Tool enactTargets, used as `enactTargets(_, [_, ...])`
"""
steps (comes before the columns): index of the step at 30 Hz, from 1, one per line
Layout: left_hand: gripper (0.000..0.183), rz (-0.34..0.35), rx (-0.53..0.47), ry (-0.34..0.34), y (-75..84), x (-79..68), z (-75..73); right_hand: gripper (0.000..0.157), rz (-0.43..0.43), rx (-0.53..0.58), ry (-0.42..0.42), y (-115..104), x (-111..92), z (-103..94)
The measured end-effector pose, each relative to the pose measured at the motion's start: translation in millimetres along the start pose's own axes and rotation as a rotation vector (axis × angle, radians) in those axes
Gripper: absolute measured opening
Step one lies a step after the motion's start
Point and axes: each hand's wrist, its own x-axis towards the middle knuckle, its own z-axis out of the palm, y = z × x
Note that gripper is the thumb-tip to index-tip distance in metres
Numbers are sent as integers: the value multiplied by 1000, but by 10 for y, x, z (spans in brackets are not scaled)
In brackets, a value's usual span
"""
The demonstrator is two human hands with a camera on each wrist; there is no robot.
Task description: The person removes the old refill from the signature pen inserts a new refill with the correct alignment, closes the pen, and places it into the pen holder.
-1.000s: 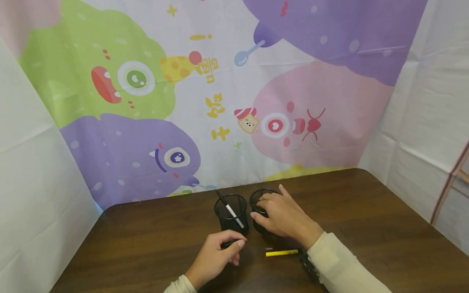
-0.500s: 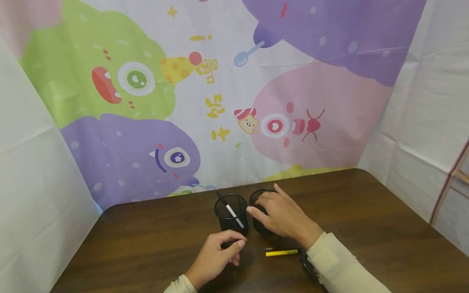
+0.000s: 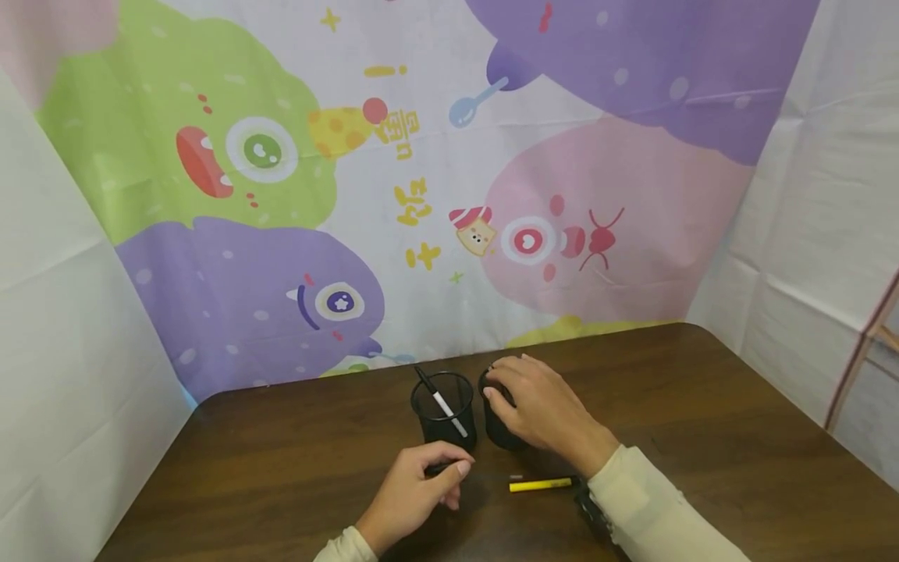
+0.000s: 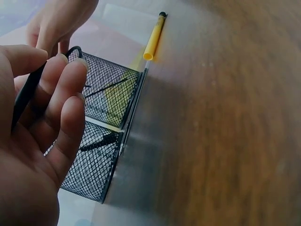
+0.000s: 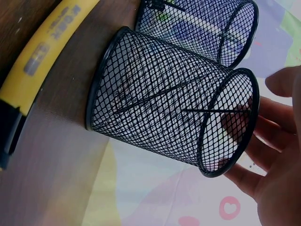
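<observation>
My left hand [image 3: 414, 488] pinches a slim black pen [image 4: 29, 92] between thumb and fingers, in front of two black mesh pen cups. In the left cup [image 3: 441, 431], a white marker with a black end [image 3: 444, 407] leans. At the right cup [image 3: 502, 429] is my right hand [image 3: 551, 402]. Its fingertips [image 5: 268, 132] lie right at the rim in the right wrist view, while the thumb stands apart from it. Thin dark lines show across this cup's mesh.
A yellow marker [image 3: 540, 485] with a black end lies on the brown table [image 3: 316, 445], by the right sleeve. Along the cups' bases runs a thin dark stick [image 4: 136, 106]. A cartoon-printed cloth [image 3: 435, 304] hangs behind the table, with pale sheets at both sides.
My right hand's fingers have come up from inside the right cup to its rim, and the thumb has shifted. The left hand stays still with the pen.
</observation>
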Motion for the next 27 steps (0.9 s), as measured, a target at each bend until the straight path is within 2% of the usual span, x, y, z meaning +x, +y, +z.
enactTargets(7, [23,8,2,5,28,2,4,16,-87,45,147,12,25,7])
enactTargets(14, [21,10,16,4,14,3,12,30,-104,59,213,-1,14,20])
enactTargets(22, [22,18,17,2,20,5,11,31,-121,36,318,-20,24,12])
enactTargets(27, [21,15,18,-1,-5,0,12,35,-127,37,342,-33,23,16])
